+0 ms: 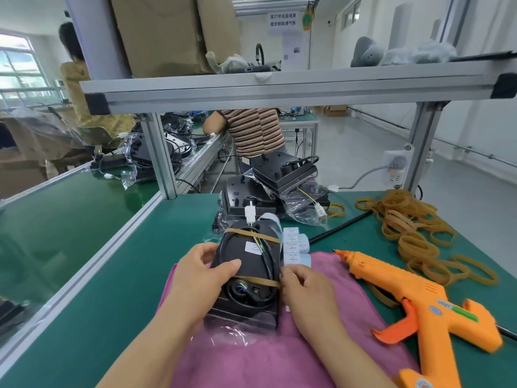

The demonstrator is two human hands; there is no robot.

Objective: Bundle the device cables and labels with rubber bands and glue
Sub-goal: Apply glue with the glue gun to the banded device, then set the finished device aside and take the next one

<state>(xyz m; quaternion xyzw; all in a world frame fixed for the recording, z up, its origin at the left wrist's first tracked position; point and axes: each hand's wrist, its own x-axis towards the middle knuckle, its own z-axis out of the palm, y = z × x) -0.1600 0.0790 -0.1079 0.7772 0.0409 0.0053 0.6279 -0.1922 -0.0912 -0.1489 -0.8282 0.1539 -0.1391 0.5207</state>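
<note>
A black device [246,275] lies on a pink cloth [279,354] in front of me, its black cable coiled on top. Two tan rubber bands cross it, one near the far end [253,235] and one near the near end [258,280]. A white connector [249,212] sticks out at the far end, and a small white label [251,246] sits on the top face. My left hand [200,278] grips the device's left side, thumb on top. My right hand [303,287] pinches at the right edge by the near band. A strip of white labels [295,245] lies just right of the device.
An orange glue gun [414,301] lies on the green mat [126,275] to the right. Several loose rubber bands [414,228] are heaped at the far right. More black devices in plastic bags [277,189] are stacked behind. A metal shelf frame [279,88] spans overhead; two people work beyond it.
</note>
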